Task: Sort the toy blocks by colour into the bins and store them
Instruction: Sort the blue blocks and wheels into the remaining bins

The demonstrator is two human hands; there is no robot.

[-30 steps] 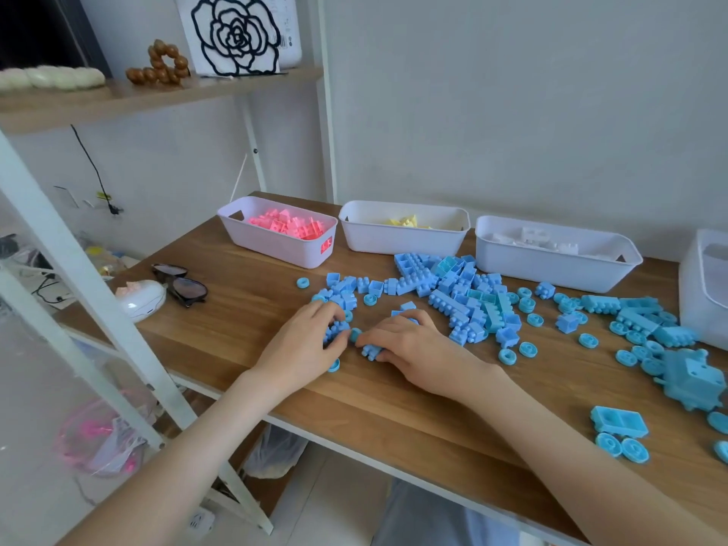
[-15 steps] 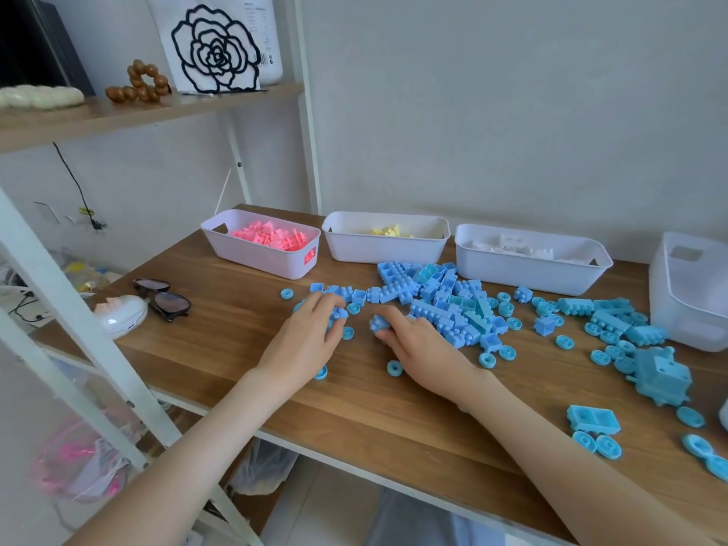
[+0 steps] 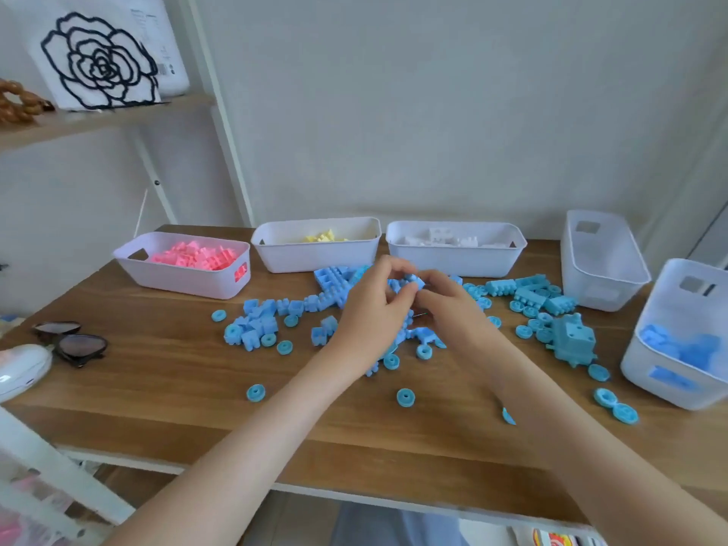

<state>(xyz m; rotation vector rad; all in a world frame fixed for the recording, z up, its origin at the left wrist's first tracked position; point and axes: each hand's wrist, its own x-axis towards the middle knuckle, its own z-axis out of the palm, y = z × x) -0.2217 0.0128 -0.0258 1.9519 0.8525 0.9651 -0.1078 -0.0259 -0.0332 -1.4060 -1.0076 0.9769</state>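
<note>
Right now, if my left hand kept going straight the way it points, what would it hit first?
Your left hand points toward the right hand, so the blue block held between them comes first; beyond, depth unclear, probably the white-block bin.

Light blue toy blocks (image 3: pixel 256 329) and round blue wheels (image 3: pixel 405 398) lie scattered mid-table. Three white bins stand in a row behind them: the left bin (image 3: pixel 185 283) holds pink blocks (image 3: pixel 193 256), the middle bin (image 3: pixel 315 260) yellow blocks (image 3: pixel 323 236), the right bin (image 3: pixel 453 264) white blocks (image 3: pixel 441 236). Far right, a fourth bin (image 3: pixel 602 277) stands end-on, and a fifth bin (image 3: pixel 669 382) holds blue blocks (image 3: pixel 677 346). The left hand (image 3: pixel 370 309) and right hand (image 3: pixel 449 305) pinch a small blue cluster (image 3: pixel 411 283) above the pile
</note>
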